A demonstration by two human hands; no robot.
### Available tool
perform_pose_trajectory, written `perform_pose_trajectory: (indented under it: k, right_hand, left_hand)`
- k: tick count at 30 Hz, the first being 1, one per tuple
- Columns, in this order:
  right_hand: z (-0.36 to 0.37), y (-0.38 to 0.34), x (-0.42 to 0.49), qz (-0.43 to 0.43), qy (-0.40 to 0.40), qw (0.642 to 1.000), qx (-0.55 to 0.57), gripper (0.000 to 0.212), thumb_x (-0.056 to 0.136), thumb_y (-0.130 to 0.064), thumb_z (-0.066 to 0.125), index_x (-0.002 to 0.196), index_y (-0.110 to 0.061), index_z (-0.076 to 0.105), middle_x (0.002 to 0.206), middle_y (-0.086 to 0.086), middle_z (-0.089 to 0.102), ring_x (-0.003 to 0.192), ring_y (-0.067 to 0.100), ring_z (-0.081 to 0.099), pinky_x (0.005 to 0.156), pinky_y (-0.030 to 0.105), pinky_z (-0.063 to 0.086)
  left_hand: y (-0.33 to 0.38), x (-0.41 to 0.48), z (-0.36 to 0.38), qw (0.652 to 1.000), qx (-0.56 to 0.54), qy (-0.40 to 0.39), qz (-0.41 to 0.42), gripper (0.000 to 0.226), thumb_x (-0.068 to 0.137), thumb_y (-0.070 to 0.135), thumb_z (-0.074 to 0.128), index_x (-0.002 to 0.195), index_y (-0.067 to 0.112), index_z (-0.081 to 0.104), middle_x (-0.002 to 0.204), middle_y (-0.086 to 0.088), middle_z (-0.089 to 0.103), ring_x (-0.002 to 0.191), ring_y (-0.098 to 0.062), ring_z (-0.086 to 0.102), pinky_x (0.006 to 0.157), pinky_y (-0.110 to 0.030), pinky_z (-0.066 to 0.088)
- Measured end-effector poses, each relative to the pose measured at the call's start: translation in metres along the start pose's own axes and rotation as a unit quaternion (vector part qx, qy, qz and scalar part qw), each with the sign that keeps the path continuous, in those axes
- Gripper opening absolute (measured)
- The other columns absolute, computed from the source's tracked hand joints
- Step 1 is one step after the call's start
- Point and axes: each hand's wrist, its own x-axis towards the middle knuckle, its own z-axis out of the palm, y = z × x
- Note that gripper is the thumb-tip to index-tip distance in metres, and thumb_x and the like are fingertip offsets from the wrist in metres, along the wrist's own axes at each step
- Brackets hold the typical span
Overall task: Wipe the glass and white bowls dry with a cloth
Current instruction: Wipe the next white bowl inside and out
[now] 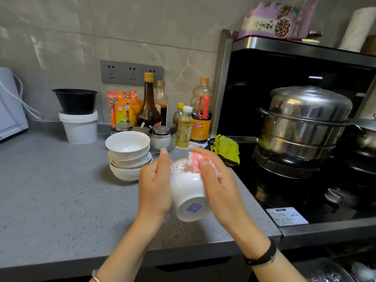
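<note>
Between my two hands, above the grey counter (61, 200), is a white bowl (188, 190), tipped so its base with a blue mark faces me. My left hand (155, 186) grips its left side. With my right hand (215, 180) I press a pink-and-white cloth (196, 160) against the bowl's right side near the rim. A stack of several white bowls (128, 153) stands just behind my left hand. A glass bowl (164, 139) holding lidded jars sits behind the stack.
Sauce and oil bottles (200, 112) line the wall. A white bucket (80, 128) with a black bowl on top stands at back left. A yellow-green rag (225, 148) lies by the black stove (305, 200), which carries a steel steamer pot (303, 123).
</note>
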Motion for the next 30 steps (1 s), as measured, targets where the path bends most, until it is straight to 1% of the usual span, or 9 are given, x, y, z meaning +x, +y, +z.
perform_pose_trajectory:
  k: [4,8,12,15,18,22,25,27,30]
  right_hand:
    - [0.014,0.003,-0.018,-0.139,-0.011,0.975,-0.172,0.047,0.097,-0.042,0.03,0.145,-0.04,0.032,0.152,-0.027,0.027,0.143,-0.003,0.018,0.117,0.042,0.024]
    - [0.026,0.004,-0.032,-0.228,-0.036,0.939,-0.256,0.049,0.096,-0.039,0.042,0.143,-0.026,0.043,0.152,-0.017,0.032,0.144,0.002,0.017,0.12,0.036,0.007]
    - [0.02,0.001,-0.02,-0.177,0.047,0.972,-0.146,0.035,0.095,-0.035,0.042,0.125,-0.035,0.059,0.138,-0.023,0.049,0.139,-0.002,0.029,0.117,0.044,0.022]
    - [0.02,-0.002,-0.013,-0.131,0.047,0.982,-0.126,0.046,0.094,-0.043,0.028,0.137,-0.059,0.031,0.149,-0.031,0.026,0.143,-0.005,0.009,0.118,0.049,0.017]
    - [0.026,-0.006,-0.016,-0.086,0.034,0.985,-0.146,0.047,0.089,-0.057,0.022,0.135,-0.063,0.025,0.153,-0.032,0.013,0.143,-0.007,-0.004,0.12,0.045,0.012]
    - [0.033,-0.007,-0.015,-0.139,0.038,0.965,-0.219,0.051,0.091,-0.064,0.03,0.139,-0.049,0.038,0.151,-0.025,0.028,0.144,-0.003,0.009,0.116,0.039,0.019]
    - [0.021,-0.007,-0.001,-0.041,0.02,0.998,-0.044,0.032,0.097,-0.055,0.037,0.121,-0.048,0.057,0.126,-0.019,0.058,0.118,0.001,0.051,0.095,0.021,0.044]
    - [0.015,-0.005,0.004,0.015,0.002,0.998,0.058,0.028,0.097,-0.049,0.04,0.116,-0.049,0.062,0.109,-0.012,0.068,0.093,0.003,0.06,0.073,0.011,0.049]
    - [0.023,-0.003,-0.006,-0.063,0.01,0.996,-0.07,0.031,0.099,-0.05,0.035,0.125,-0.053,0.051,0.138,-0.02,0.051,0.13,-0.001,0.042,0.108,0.032,0.039]
  left_hand:
    - [-0.007,0.001,-0.002,0.998,0.023,0.047,0.026,0.056,0.101,0.032,0.04,0.06,-0.004,0.052,0.053,-0.01,0.052,0.052,-0.018,0.05,0.053,-0.028,0.038]
    - [-0.013,0.004,-0.007,0.997,-0.005,0.073,0.017,0.052,0.099,0.035,0.041,0.051,0.017,0.048,0.05,-0.005,0.048,0.055,-0.019,0.048,0.058,-0.032,0.04]
    - [-0.009,-0.007,0.0,0.997,-0.005,0.066,0.029,0.056,0.1,0.031,0.038,0.049,0.01,0.046,0.039,0.003,0.046,0.039,-0.007,0.046,0.041,-0.018,0.037]
    - [-0.007,-0.01,0.001,0.996,0.009,0.06,0.065,0.065,0.094,0.043,0.038,0.057,-0.01,0.047,0.051,-0.021,0.056,0.051,-0.035,0.058,0.046,-0.04,0.044]
    - [-0.005,-0.01,-0.002,0.994,0.025,0.079,0.075,0.069,0.096,0.049,0.038,0.058,-0.008,0.048,0.056,-0.028,0.054,0.058,-0.047,0.055,0.047,-0.053,0.042]
    - [-0.002,-0.01,-0.001,0.992,0.028,0.091,0.087,0.064,0.097,0.046,0.037,0.046,0.008,0.042,0.044,-0.01,0.05,0.045,-0.027,0.05,0.045,-0.037,0.04]
    - [-0.002,-0.009,-0.002,0.994,0.014,0.087,0.069,0.071,0.096,0.053,0.041,0.052,-0.003,0.038,0.049,-0.022,0.043,0.049,-0.025,0.043,0.045,-0.043,0.034]
    - [-0.003,-0.009,-0.002,0.994,0.001,0.093,0.052,0.07,0.091,0.052,0.04,0.059,-0.01,0.037,0.054,-0.029,0.043,0.052,-0.033,0.046,0.045,-0.047,0.036]
    - [-0.006,-0.01,-0.002,0.994,0.005,0.09,0.056,0.061,0.089,0.047,0.038,0.055,-0.004,0.045,0.048,-0.01,0.05,0.047,-0.024,0.048,0.044,-0.032,0.037]
